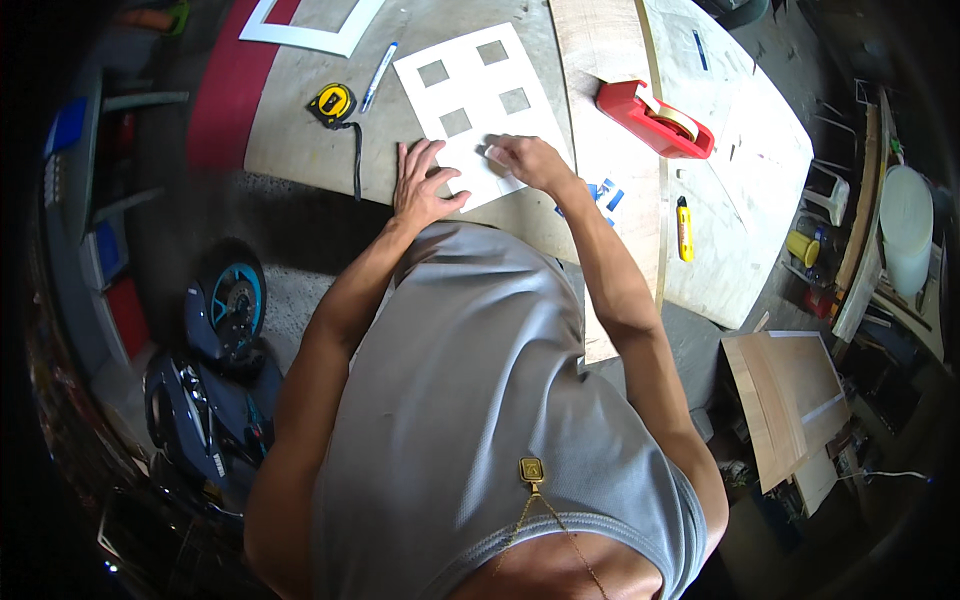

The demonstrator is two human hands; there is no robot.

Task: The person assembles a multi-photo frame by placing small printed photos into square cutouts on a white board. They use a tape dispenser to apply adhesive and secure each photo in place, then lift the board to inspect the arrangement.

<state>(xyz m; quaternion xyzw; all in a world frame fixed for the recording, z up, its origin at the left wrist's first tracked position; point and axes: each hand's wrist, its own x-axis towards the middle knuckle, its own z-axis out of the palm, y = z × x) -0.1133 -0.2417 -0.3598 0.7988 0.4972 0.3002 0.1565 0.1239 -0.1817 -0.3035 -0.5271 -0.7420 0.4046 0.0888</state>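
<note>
A white board [468, 88] with several square cut-outs lies tilted at the table's near edge. My left hand [424, 186] rests on its lower left corner, fingers spread. Over the lower right part of the board, my right hand [532, 162] is closed in a pinch; a small pale and dark bit shows at its fingertips, too small to name. Left of the board lie a blue-and-white marker [379, 77] and a yellow-and-black tape measure [333, 103] with a dark strap. Small blue scraps [606, 193] lie beside my right wrist.
On the right stand a red tape dispenser [655, 122] and a yellow box cutter [684, 230]. A white frame [312, 37] lies at the far left, over a maroon strip [222, 95]. A motorcycle [215, 370] is on the floor at left; wooden panels [785, 395] lean at right.
</note>
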